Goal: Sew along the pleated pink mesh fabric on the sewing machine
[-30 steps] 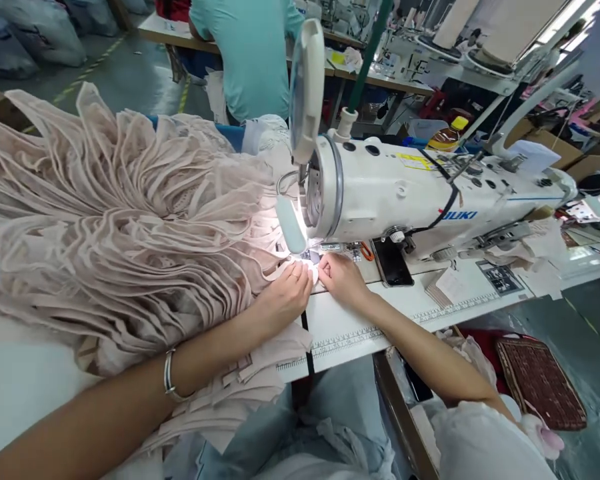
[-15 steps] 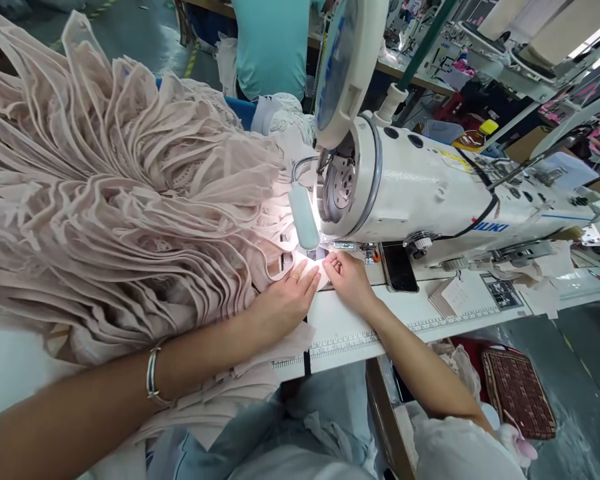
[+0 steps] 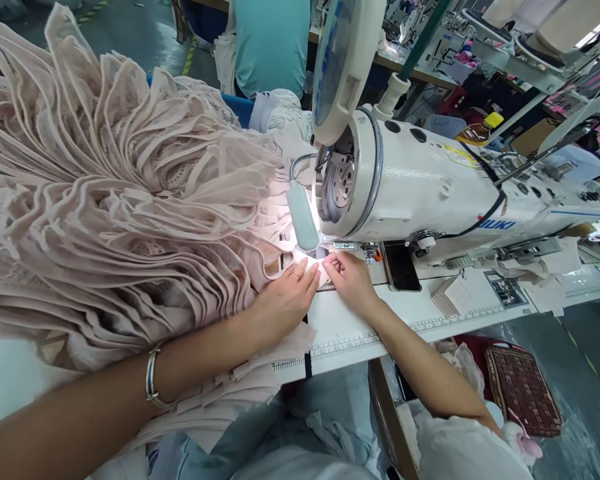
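My left hand [image 3: 289, 300] lies flat on a small piece of pale fabric [image 3: 314, 268] under the sewing machine [image 3: 420, 180], its fingers stretched toward the needle area. The fingers of my right hand [image 3: 349, 280] are pinched on the right edge of that same fabric. A bright lamp [image 3: 303, 215] on a bent neck lights the spot and partly hides the needle. To the left, touching my left forearm, a big heap of beige fabric pieces [image 3: 130, 200] covers the table. More beige pieces [image 3: 220, 407] hang over the front edge by my lap.
A phone [image 3: 401, 265] lies on the machine bed, right of my right hand. Beyond it sits a stack of small fabric pieces [image 3: 453, 295]. A ruler strip [image 3: 350, 345] runs along the table's front edge. A person in a teal shirt [image 3: 273, 47] is ahead.
Both hands stay at nearly the same place on the fabric by the needle area. The view has shifted slightly; nothing has been picked up or let go.
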